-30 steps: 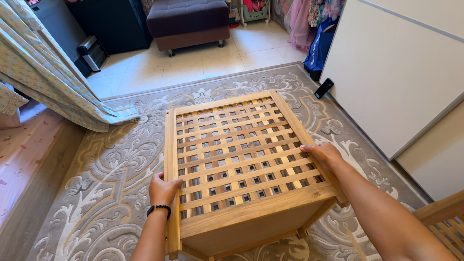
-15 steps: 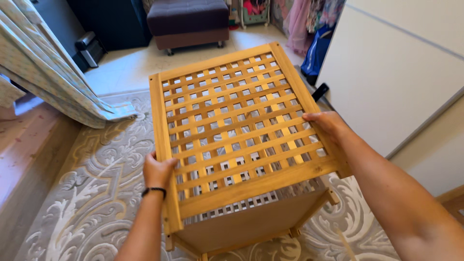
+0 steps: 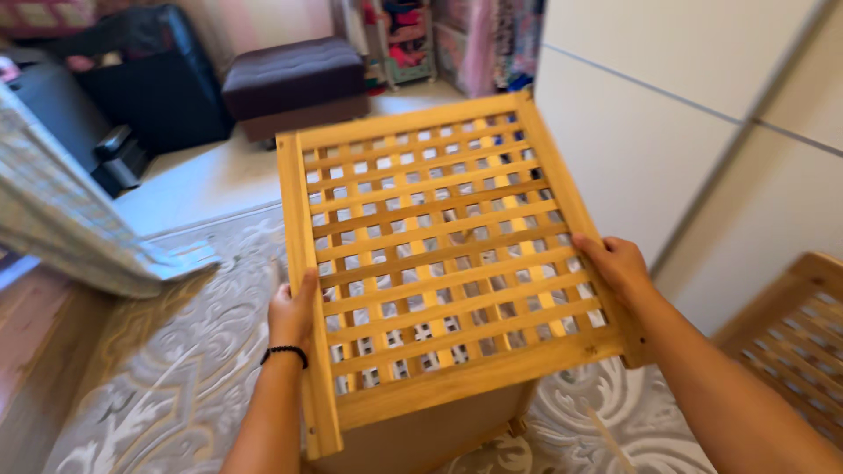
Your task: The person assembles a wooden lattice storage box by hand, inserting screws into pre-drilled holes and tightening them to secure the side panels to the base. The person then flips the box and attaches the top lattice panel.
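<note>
A wooden lattice box is gripped at 9 o'clock by the left hand and at 3 o'clock by the right hand, above a patterned rug.

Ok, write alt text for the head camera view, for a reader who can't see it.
Two bare hands hold a wooden lattice box by its side edges, the left hand with a black wristband on one rail, the right hand on the other. Below lies a patterned grey rug; a white cabinet stands to the right and a dark footstool behind.
</note>
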